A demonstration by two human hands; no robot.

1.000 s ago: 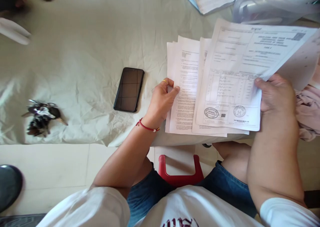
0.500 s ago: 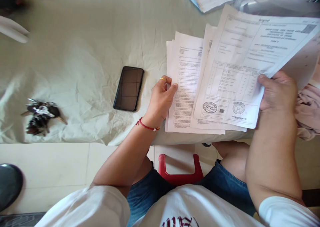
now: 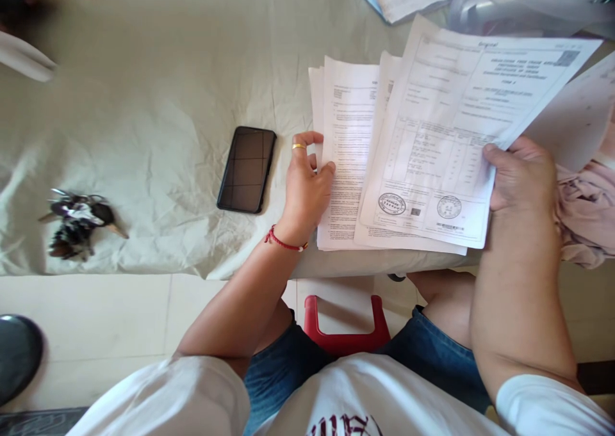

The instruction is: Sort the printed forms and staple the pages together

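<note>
Paper sheets fan across the counter's (image 3: 144,90) near edge: the stamped form (image 3: 446,135) is pinched at its lower right corner by the right hand (image 3: 521,177), thumb on top, and now sits lower and further left than half a second ago. The left hand (image 3: 305,186) has loosened, its ringed finger lifted off, thumb alone touching the left edge of the paper stack (image 3: 343,161), which has slid slightly left. Beside that hand the dark phone (image 3: 246,169) lies unmoved; keys (image 3: 77,223) stay far left.
</note>
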